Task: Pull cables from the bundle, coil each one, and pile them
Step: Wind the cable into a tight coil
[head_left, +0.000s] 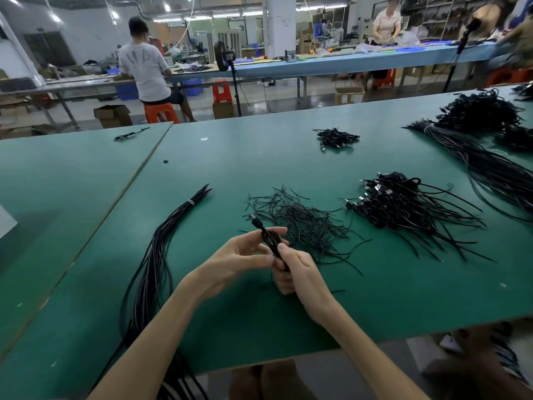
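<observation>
Green table [259,157] in front of you carrying: tied cable bundle [161,249] lying left, loose ties [302,223] centre, coiled pile [403,203] sitting right.

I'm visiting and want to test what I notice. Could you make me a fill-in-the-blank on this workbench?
1. Both hands hold one coiled ____.
2. The table is ____ in colour.
3. The long bundle lies to the ____ of the hands.
4. The stools are ____.

Missing: cable; green; left; orange
</observation>
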`<state>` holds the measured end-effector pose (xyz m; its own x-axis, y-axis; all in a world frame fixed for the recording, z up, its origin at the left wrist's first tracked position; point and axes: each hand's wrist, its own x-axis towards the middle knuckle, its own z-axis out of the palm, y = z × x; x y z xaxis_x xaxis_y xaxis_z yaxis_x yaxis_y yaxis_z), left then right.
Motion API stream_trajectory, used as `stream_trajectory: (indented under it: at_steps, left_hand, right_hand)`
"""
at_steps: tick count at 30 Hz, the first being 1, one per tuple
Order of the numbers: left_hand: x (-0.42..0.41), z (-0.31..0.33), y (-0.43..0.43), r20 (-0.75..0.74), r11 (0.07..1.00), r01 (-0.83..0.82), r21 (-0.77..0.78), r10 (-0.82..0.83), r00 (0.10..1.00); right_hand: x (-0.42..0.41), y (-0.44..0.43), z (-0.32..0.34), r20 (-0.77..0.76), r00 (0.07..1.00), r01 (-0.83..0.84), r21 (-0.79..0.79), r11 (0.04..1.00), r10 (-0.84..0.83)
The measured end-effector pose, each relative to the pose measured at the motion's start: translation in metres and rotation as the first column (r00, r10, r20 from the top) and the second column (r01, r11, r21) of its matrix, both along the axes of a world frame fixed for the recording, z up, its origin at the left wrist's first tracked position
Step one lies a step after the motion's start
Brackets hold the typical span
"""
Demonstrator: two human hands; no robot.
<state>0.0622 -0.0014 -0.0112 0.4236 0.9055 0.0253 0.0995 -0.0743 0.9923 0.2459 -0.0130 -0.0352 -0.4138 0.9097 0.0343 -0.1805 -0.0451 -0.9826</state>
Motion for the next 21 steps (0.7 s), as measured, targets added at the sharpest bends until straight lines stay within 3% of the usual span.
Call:
stream_trajectory:
  at_steps: [8, 12, 16, 21]
  left_hand:
    - [-0.001, 0.012, -0.003, -0.198, 0.955, -0.190, 0.228, 0.236, 0.951]
    - [0.012, 0.005, -0.009, -0.183, 0.896, -0.263, 0.357, 0.343, 0.921]
    - [0.016, 0.001, -0.011, -0.052, 0.906, -0.336, 0.256, 0.361, 0.931]
    - [0.016, -0.002, -0.017, 0.017, 0.940, -0.315, 0.128, 0.316, 0.949]
  right_hand:
    - [-0.004, -0.001, -0.002, 0.118, 0.993, 0.005, 0.074, 0.997, -0.014]
    - [-0.004, 0.000, -0.003, 0.094, 0.995, 0.031, 0.069, 0.997, -0.038]
    - [-0.005, 0.001, -0.006, 0.089, 0.995, 0.032, 0.065, 0.997, -0.038]
    - [-0.005, 0.003, -0.005, 0.078, 0.997, 0.024, 0.037, 0.999, -0.027]
